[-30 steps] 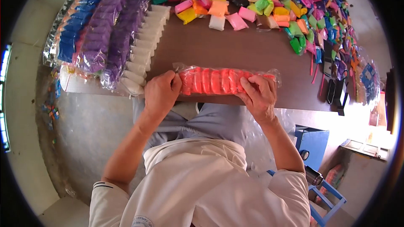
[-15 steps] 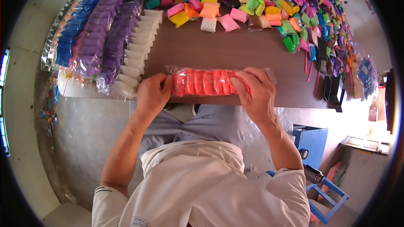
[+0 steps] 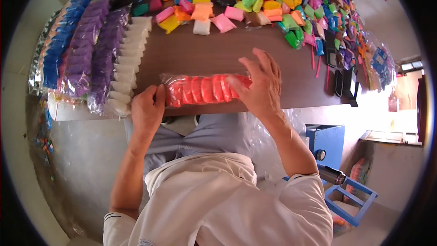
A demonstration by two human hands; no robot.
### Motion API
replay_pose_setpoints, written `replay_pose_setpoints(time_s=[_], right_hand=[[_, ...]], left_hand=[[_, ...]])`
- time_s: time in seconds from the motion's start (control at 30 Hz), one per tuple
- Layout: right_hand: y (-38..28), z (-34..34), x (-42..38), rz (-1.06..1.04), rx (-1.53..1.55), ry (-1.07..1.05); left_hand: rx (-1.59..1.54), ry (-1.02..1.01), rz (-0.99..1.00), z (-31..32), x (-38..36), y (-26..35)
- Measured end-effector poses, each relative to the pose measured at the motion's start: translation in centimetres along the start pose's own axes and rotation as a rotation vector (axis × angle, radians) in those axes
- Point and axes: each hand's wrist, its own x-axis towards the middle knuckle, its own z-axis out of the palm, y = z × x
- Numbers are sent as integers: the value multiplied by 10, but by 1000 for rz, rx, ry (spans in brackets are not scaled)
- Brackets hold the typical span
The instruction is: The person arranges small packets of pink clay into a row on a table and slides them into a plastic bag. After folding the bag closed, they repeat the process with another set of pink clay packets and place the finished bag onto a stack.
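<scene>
A clear plastic bag of red-orange packets lies lengthwise near the table's front edge, the packets standing in a row inside it. My left hand is closed at its left end, thumb and fingers pinching the plastic there. Over the right end is my right hand, fingers spread and raised, the thumb resting across or just above the last packets. That hand hides part of the bag's right end.
White packets, purple packets and blue packets stand in rows on the left. Loose coloured packets are heaped along the back and right. Black boxes sit at the right edge, above a blue stool.
My right hand has loosened from the bag and spread its fingers upward. The left hand stays at the bag's left end. The whole view has shifted slightly.
</scene>
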Motion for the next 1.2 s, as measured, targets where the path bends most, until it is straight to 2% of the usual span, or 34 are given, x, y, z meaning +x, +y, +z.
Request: replay_pose_setpoints(time_s=[0.07,0.1,0.13,0.2,0.23,0.3,0.33,0.4,0.63,0.7,0.8,0.87,0.93,1.0,1.07,1.13,1.17,1.2], right_hand=[[24,-2,-8,131,14,70],[33,-6,-13,212,38,37],[43,-8,-16,213,35,39],[60,-10,-23,363,306,-58],[65,-11,-24,367,310,-59],[75,-14,-25,591,666,-202],[80,-14,-26,593,670,-204],[89,-12,-27,632,933,-111],[94,-12,-26,699,911,-151],[99,-11,-22,704,771,-278],[100,-11,-21,622,753,-282],[113,-14,-25,550,785,-262],[121,-17,-25,490,825,-267],[119,-31,-18,420,693,-103],[78,-50,0,401,602,-45],[52,-52,15,0,239,22],[37,-47,21,-5,237,21],[21,-41,27,-80,259,-94]], left_hand=[[-19,-6,14,0,0,-2],[-18,-9,12,0,0,-3],[-14,-10,6,0,-1,-3],[-1,-1,13,1,-1,-2],[7,-9,13,0,-1,-1],[19,-19,13,0,0,1],[20,-22,11,0,-1,1],[29,-28,4,0,-1,1],[108,-29,84,4,-1,2],[142,-16,113,6,0,-1],[172,-39,134,3,4,-2],[113,-150,16,-4,6,2],[71,-159,-18,-10,7,1],[25,-173,-46,-12,4,1],[-10,-161,-59,-11,3,1],[-18,-148,-58,-11,1,5],[-21,-143,-51,-11,1,6],[-22,-138,-52,-10,1,6]])
